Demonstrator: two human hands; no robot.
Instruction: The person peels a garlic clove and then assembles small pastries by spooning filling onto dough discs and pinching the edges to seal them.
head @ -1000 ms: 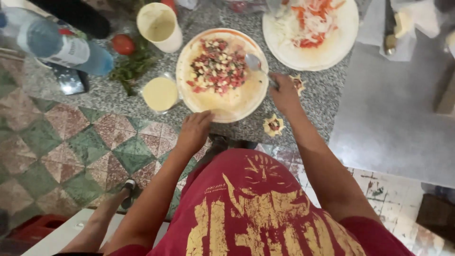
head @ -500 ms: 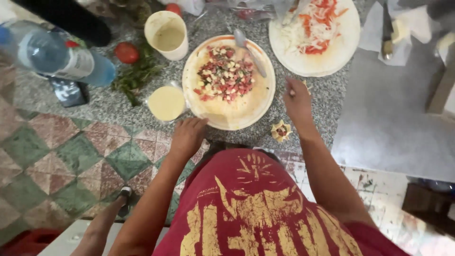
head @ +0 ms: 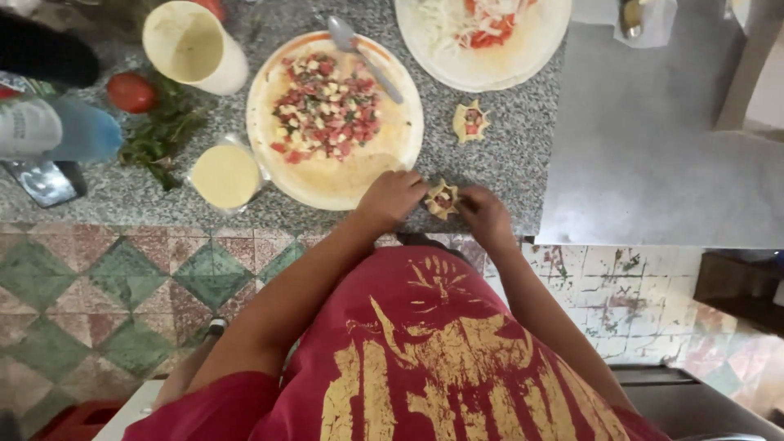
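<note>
Both hands — left hand (head: 394,196) and right hand (head: 485,214) — pinch one small filled pastry (head: 442,198) between their fingertips at the counter (head: 523,155) edge, centre of the frame. A second pastry (head: 470,121) lies just above it. Two plates: one with chopped filling (head: 335,188) and one spoon (head: 362,55), another (head: 490,69) at the top. Upper left — one cup (head: 194,45), one tomato (head: 131,91).

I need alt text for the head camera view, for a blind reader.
Both hands, left hand and right hand, pinch a small filled dough cup at a granite counter edge, beside a plate of chopped filling with a spoon.
</note>
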